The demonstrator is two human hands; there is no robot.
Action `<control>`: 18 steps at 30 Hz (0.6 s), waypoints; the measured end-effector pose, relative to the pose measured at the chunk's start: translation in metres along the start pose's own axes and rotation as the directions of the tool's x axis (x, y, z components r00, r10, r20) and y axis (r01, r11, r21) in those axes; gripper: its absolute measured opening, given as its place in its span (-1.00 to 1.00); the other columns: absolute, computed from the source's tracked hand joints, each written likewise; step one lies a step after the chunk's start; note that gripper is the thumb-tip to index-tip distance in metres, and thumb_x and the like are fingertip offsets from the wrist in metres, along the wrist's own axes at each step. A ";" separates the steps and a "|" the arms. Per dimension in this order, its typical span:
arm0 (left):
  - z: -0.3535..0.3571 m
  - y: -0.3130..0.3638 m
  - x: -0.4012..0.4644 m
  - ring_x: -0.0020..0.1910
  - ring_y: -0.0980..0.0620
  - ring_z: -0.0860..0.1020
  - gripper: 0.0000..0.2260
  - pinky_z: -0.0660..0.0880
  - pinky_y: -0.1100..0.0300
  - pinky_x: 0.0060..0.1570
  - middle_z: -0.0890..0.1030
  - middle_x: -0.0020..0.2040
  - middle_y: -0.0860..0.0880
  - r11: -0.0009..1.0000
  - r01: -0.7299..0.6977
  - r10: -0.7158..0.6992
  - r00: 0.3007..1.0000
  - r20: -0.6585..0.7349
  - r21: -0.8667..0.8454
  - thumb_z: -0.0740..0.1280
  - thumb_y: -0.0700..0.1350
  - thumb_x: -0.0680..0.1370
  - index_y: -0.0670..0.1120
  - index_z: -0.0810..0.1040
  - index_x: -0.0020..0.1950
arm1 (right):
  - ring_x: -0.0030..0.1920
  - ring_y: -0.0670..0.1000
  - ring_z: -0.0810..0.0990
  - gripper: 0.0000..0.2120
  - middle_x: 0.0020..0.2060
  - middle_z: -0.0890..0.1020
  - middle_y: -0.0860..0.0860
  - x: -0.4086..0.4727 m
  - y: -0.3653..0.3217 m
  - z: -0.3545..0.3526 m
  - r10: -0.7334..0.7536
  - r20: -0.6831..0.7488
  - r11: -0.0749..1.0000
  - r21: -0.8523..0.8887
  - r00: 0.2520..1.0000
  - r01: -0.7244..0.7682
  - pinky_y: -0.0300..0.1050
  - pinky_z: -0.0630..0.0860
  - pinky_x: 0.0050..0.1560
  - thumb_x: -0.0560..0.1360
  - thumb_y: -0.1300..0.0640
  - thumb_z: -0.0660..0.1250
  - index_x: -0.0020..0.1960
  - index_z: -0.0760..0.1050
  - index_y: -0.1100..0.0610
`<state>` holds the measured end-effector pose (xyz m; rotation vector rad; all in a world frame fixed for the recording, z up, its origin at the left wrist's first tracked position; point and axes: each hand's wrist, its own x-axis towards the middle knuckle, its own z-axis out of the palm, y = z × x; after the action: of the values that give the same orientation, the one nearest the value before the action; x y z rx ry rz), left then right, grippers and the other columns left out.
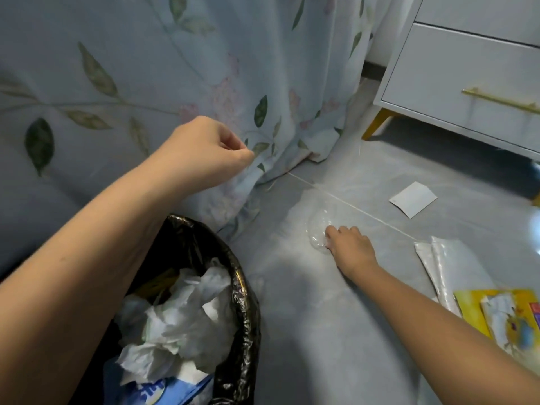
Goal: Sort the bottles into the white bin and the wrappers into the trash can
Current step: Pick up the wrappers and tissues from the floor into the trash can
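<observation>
My right hand reaches down to the grey floor and its fingers close on a clear crumpled plastic wrapper. My left hand hangs in the air above the trash can, fingers curled shut with nothing visible in them. The trash can at the lower left has a black liner and holds crumpled white paper and a blue pack. More wrappers lie at the right: a silvery white pouch, a yellow wrapper and a small white square packet. No bottle or white bin is clearly in view.
A floral curtain drapes down to the floor behind the trash can. A white drawer cabinet on gold legs stands at the upper right. A blurred clear object shows at the right edge.
</observation>
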<state>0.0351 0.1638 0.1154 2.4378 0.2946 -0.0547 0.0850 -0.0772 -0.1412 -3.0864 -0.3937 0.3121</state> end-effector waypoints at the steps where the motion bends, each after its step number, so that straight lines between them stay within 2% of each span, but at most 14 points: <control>1: 0.001 0.001 -0.001 -0.20 0.01 0.59 -0.85 0.57 0.11 0.01 0.66 -0.25 -0.01 1.000 -0.004 0.004 1.000 0.000 0.014 0.36 0.01 0.47 -0.02 0.64 -0.22 | 0.11 0.15 0.47 -0.88 0.03 0.55 0.09 -0.002 0.002 0.001 0.006 -0.014 0.995 0.096 1.000 -0.004 -0.05 0.37 -0.08 0.59 0.11 0.16 0.10 0.40 0.08; 3: 0.005 0.006 -0.006 -0.30 0.07 0.51 -0.87 0.48 0.22 -0.10 0.64 -0.26 0.02 0.999 -0.007 0.007 1.000 0.017 0.039 0.36 -0.01 0.48 -0.01 0.64 -0.21 | -0.07 0.13 0.53 -0.91 -0.11 0.61 0.12 -0.007 0.002 -0.004 0.083 -0.032 0.904 0.423 0.996 -0.062 -0.12 0.38 -0.18 0.57 0.11 0.22 -0.09 0.46 0.09; 4: 0.008 0.009 -0.009 -0.31 0.09 0.51 -0.88 0.44 0.26 -0.14 0.63 -0.27 0.04 0.999 -0.012 0.010 1.000 0.028 0.051 0.36 -0.01 0.48 0.00 0.64 -0.19 | -0.17 0.10 0.52 -0.86 -0.20 0.61 0.12 -0.011 -0.001 -0.011 0.135 -0.013 0.788 0.608 0.991 -0.100 -0.17 0.39 -0.23 0.55 0.13 0.26 -0.19 0.45 0.08; 5: 0.011 0.013 -0.013 -0.31 0.12 0.52 -0.89 0.43 0.28 -0.19 0.63 -0.27 0.07 0.998 -0.015 0.013 0.999 0.035 0.063 0.37 0.00 0.48 0.00 0.65 -0.17 | -0.25 0.08 0.50 -0.82 -0.26 0.58 0.11 -0.016 -0.005 -0.020 0.184 0.023 0.614 0.778 0.983 -0.133 -0.24 0.39 -0.30 0.55 0.14 0.28 -0.23 0.43 0.06; 6: 0.013 0.017 -0.017 -0.28 0.14 0.55 -0.89 0.44 0.30 -0.22 0.63 -0.25 0.08 0.997 -0.017 0.014 0.999 0.044 0.076 0.39 0.02 0.47 0.01 0.65 -0.12 | -0.31 0.05 0.48 -0.84 -0.29 0.55 0.09 -0.024 -0.010 -0.033 0.211 0.080 0.391 0.907 0.974 -0.159 -0.27 0.41 -0.35 0.55 0.16 0.28 -0.22 0.44 0.07; 8: 0.019 0.025 -0.028 -0.11 0.15 0.60 -0.75 0.47 0.31 -0.11 0.65 -0.07 0.09 0.995 -0.036 0.026 0.995 0.097 0.094 0.42 0.09 0.44 0.03 0.63 0.06 | -0.39 -0.05 0.47 -0.93 -0.31 0.49 0.03 -0.047 -0.021 -0.066 0.112 0.230 -0.037 0.973 0.967 -0.228 -0.28 0.47 -0.39 0.56 0.16 0.27 -0.10 0.45 0.11; 9: 0.024 0.030 -0.033 0.00 0.14 0.59 -0.63 0.48 0.28 0.01 0.63 0.06 0.09 0.993 -0.057 0.042 0.989 0.145 0.101 0.43 0.13 0.42 0.03 0.59 0.18 | -0.42 -0.10 0.47 -0.95 -0.33 0.48 0.00 -0.061 -0.025 -0.084 0.014 0.266 -0.171 0.950 0.964 -0.260 -0.26 0.49 -0.38 0.55 0.16 0.27 -0.09 0.44 0.10; 10: 0.030 0.034 -0.040 0.11 0.14 0.56 -0.50 0.46 0.26 0.11 0.59 0.18 0.10 0.990 -0.091 0.068 0.978 0.197 0.111 0.44 0.17 0.39 0.03 0.53 0.28 | -0.44 -0.12 0.47 -0.96 -0.35 0.48 -0.02 -0.074 -0.026 -0.099 -0.077 0.267 -0.225 0.934 0.961 -0.277 -0.23 0.50 -0.35 0.53 0.14 0.29 -0.09 0.44 0.09; 11: 0.036 0.039 -0.047 0.20 0.15 0.52 -0.40 0.43 0.26 0.18 0.54 0.26 0.11 0.985 -0.128 0.095 0.964 0.247 0.120 0.44 0.21 0.36 0.04 0.46 0.35 | -0.45 -0.12 0.47 -0.93 -0.37 0.48 -0.04 -0.089 -0.027 -0.114 -0.150 0.250 -0.234 0.931 0.957 -0.280 -0.22 0.51 -0.32 0.48 0.11 0.33 -0.09 0.45 0.08; 14: 0.057 0.050 -0.068 0.32 0.20 0.42 -0.24 0.39 0.24 0.29 0.46 0.36 0.14 0.984 -0.164 0.128 0.925 0.357 0.070 0.49 0.22 0.29 0.07 0.35 0.43 | -0.45 -0.09 0.46 -0.87 -0.40 0.50 -0.04 -0.127 -0.024 -0.150 -0.256 0.186 -0.248 0.936 0.949 -0.250 -0.18 0.51 -0.30 0.34 0.08 0.36 -0.14 0.49 0.09; 16: 0.066 0.055 -0.078 0.28 0.24 0.46 -0.30 0.44 0.14 0.29 0.53 0.29 0.15 0.990 -0.134 0.141 0.906 0.400 -0.045 0.53 0.19 0.26 0.09 0.44 0.36 | -0.43 -0.06 0.46 -0.90 -0.39 0.51 -0.03 -0.146 -0.018 -0.168 -0.266 0.138 -0.291 0.932 0.954 -0.216 -0.19 0.49 -0.32 0.36 0.10 0.34 -0.16 0.50 0.11; 18: 0.072 0.059 -0.085 0.13 0.17 0.60 -0.52 0.51 0.01 0.22 0.68 0.07 0.08 0.970 -0.092 0.186 0.876 0.445 -0.224 0.55 0.17 0.25 0.10 0.61 0.13 | -0.42 -0.05 0.48 -0.90 -0.37 0.56 -0.03 -0.162 -0.009 -0.180 -0.242 0.096 -0.339 0.924 0.966 -0.176 -0.22 0.49 -0.34 0.39 0.11 0.31 -0.17 0.55 0.12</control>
<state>-0.0320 0.0577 0.1065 2.1583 -0.0903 -0.5151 -0.0353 -0.1068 0.0667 -1.1390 -0.0400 0.6114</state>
